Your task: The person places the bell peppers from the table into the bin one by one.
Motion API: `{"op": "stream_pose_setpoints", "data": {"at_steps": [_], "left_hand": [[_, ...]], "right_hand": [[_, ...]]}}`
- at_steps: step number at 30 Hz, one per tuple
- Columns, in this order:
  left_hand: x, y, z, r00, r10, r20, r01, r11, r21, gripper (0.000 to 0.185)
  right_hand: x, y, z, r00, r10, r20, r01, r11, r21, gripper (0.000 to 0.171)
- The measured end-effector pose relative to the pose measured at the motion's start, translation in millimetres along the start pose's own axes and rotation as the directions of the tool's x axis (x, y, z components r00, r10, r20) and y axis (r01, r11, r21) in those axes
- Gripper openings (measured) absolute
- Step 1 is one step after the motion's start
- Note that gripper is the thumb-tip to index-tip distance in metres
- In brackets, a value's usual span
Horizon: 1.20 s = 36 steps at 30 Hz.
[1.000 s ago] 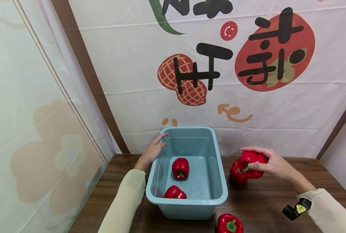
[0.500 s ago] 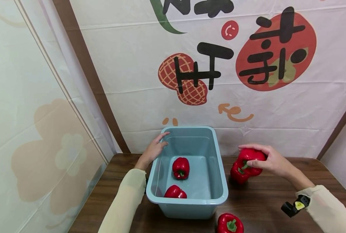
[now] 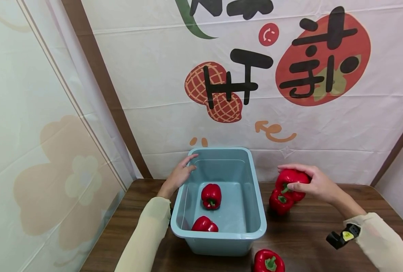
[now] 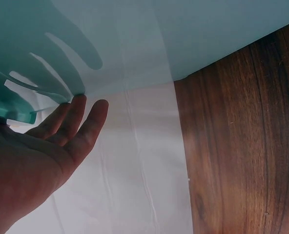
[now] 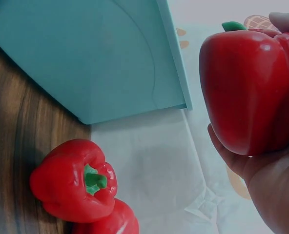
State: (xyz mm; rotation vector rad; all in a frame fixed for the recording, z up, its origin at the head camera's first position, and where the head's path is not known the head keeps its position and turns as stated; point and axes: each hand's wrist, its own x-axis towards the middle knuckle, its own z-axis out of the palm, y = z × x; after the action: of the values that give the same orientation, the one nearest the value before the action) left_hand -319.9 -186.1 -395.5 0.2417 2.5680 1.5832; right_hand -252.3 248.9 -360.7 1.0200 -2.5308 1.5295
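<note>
head view: a person in cream sleeves works at a wooden table (image 3: 310,234) before a printed cloth backdrop (image 3: 147,124). the left hand (image 3: 179,174) lies at the left rim of a light-blue plastic basin (image 3: 218,235), fingers extended. inside the basin are a red bell pepper (image 3: 211,195) near the middle and a second red bell pepper (image 3: 204,224) by the near wall. to the basin's right, the right hand (image 3: 318,184) grips a raised red bell pepper (image 3: 294,177), thumb by its green stem. a standing red bell pepper (image 3: 280,204) shows beneath it; a near red bell pepper (image 3: 269,261) is cut off by the lower edge

left wrist view: straight, slightly parted fingers beside the basin wall; how firmly they touch is unclear

right wrist view: the hand curls around the gripped pepper, a gap separating it from the standing one and a partly hidden red bell pepper (image 5: 117,220) behind that
</note>
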Motion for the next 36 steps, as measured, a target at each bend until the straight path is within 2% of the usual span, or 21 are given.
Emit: {"op": "stream_pose_setpoints", "data": {"at_steps": [16,36], "left_hand": [[0.3,-0.3,-0.5,1.000,-0.004,0.000,0.004,1.000,-0.008,0.050],[0.2,0.2,-0.6,1.000,0.010,0.011,-0.010,1.000,-0.001,0.051]], "right_hand": [[9,-2,1,1.000,-0.015,-0.014,0.015,1.000,-0.018,0.055],[20,-17,4,1.000,0.004,-0.018,-0.005,1.000,-0.020,0.053]]}}
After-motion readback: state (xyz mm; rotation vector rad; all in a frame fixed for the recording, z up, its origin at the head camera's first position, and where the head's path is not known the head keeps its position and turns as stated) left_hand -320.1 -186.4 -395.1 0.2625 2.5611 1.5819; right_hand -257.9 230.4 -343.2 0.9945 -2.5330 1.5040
